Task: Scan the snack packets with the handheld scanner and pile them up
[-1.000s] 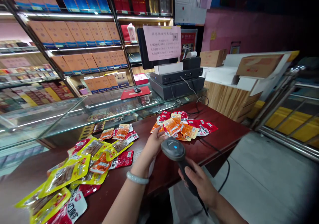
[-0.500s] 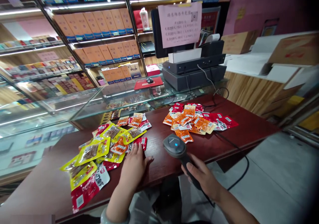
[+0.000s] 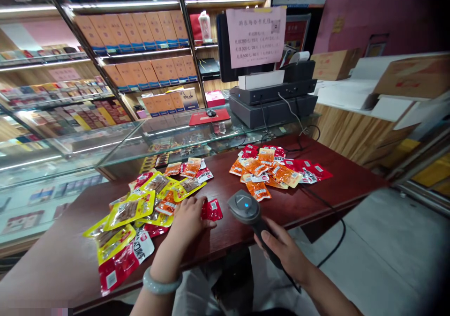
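Note:
My left hand (image 3: pixel 188 222) lies on the dark red counter (image 3: pixel 309 199) at the right edge of a pile of yellow and red snack packets (image 3: pixel 140 213). Its fingers are curled on a small red packet (image 3: pixel 213 210), which sticks out to the right of them. My right hand (image 3: pixel 284 252) grips the handle of a dark barcode scanner (image 3: pixel 244 206). The scanner's head shows a blue light and sits just right of the red packet. A second pile of orange and red packets (image 3: pixel 276 170) lies farther back on the right.
A glass display case (image 3: pixel 140 142) runs behind the counter, with shelves of boxed goods (image 3: pixel 140 30) beyond. A till with a screen, a pink notice (image 3: pixel 255 35) and a printer stands at the back. The scanner's black cable (image 3: pixel 333 245) hangs off the counter's right front.
My left hand came back from the right pile to the left pile and has drawn a small red packet out to the right. The scanner has barely moved.

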`<state>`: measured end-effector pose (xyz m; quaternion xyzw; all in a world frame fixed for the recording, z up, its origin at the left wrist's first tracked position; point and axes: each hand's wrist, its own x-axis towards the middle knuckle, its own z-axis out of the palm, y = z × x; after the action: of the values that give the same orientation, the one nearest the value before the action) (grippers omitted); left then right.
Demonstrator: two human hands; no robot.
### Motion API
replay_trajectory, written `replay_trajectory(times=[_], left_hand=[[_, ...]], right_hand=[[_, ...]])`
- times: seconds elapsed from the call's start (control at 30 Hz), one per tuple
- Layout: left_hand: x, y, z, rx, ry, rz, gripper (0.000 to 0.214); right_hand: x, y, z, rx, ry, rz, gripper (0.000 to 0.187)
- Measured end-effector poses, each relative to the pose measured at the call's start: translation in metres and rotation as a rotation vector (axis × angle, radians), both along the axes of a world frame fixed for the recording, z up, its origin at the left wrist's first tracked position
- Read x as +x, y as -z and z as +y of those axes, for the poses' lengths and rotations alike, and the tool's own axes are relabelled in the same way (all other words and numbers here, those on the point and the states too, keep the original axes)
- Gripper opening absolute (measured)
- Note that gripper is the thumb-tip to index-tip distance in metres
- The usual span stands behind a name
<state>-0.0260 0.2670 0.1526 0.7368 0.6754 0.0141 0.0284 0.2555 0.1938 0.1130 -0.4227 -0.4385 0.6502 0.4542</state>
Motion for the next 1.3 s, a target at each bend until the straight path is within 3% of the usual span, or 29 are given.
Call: replay_trajectory(times=[0.1,0.23,0.33,0.53,0.67,0.83,0.93,1.07,1.13,1.23,1.3], left_hand=[[0.003,0.002,0.002,0.025,-0.107,-0.047,0.052],[0.011,0.01,0.005,-0.004,-0.301,-0.402,0.041],[0.018,0.017,0.011,0.024,-0.291,-0.642,0.037],[0.032,0.018,0.019,0.114,-0.254,-0.641,0.02],[0.034,0.019,0.023,0.095,-0.252,-0.789,0.03],[0.047,0.035,0.046,-0.065,-0.356,-1.385,0.046],[0.073,0.03,0.074,-0.185,-0.332,-1.638,0.047],[0.129,0.004,0.115,-0.254,-0.182,-1.781,0.046],[0.154,-0.006,0.132,-0.277,-0.113,-1.835,0.058],[0.171,-0.004,0.147,-0.178,-0.123,-1.714,0.078],[0.162,0.005,0.147,-0.081,-0.121,-1.539,0.081]], right_hand=[[0.0,0.002,-0.002,-0.012,0.027,0.006,0.075],[-0.003,0.005,-0.004,0.014,0.024,0.028,0.074],[-0.004,0.007,-0.005,0.037,0.012,0.023,0.074],[-0.003,0.01,-0.005,0.018,-0.047,0.014,0.073],[-0.001,0.009,-0.003,0.03,-0.011,0.037,0.072],[0.01,0.012,0.002,0.057,0.032,0.024,0.072],[0.016,0.017,0.007,0.023,0.139,0.089,0.079],[0.022,0.017,0.011,0.002,0.255,0.157,0.079],[0.025,0.017,0.011,-0.003,0.273,0.161,0.078],[0.028,0.02,0.01,0.0,0.273,0.152,0.08],[0.029,0.023,0.009,-0.015,0.271,0.148,0.08]])
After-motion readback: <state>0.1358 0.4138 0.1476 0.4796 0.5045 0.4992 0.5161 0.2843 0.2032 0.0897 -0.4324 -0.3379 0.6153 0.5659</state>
